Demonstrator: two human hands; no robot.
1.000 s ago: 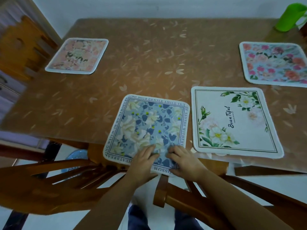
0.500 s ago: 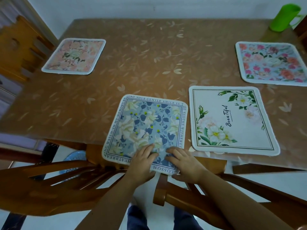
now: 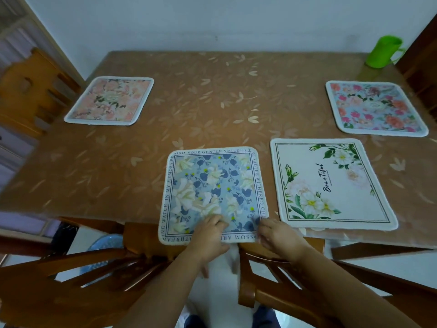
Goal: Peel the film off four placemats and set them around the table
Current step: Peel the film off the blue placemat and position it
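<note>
Item one, blue placemat point(image 3: 214, 192): it lies on the table point(image 3: 212, 95) at the middle of my near side, and its near strip overhangs the table edge. Item two, left hand point(image 3: 208, 235): the fingers are straight and pressed flat on the mat's near part, gripping nothing. Item three, right hand point(image 3: 279, 235): the fingers reach the mat's near right corner, but they are blurred, so I cannot tell whether they pinch it or only press. Item four, other mats: the white placemat point(image 3: 331, 183) is just beside the blue one, with the peach placemat point(image 3: 110, 100) at far left and the pink-flowered placemat point(image 3: 376, 107) at far right. No film is visible on any of them. I judge three risks. A pull toward me could drag the overhanging mat off the edge and onto the chair point(image 3: 272, 268). A sideways push could ride it over the white mat's border. A one-handed correction could leave it skewed.
</note>
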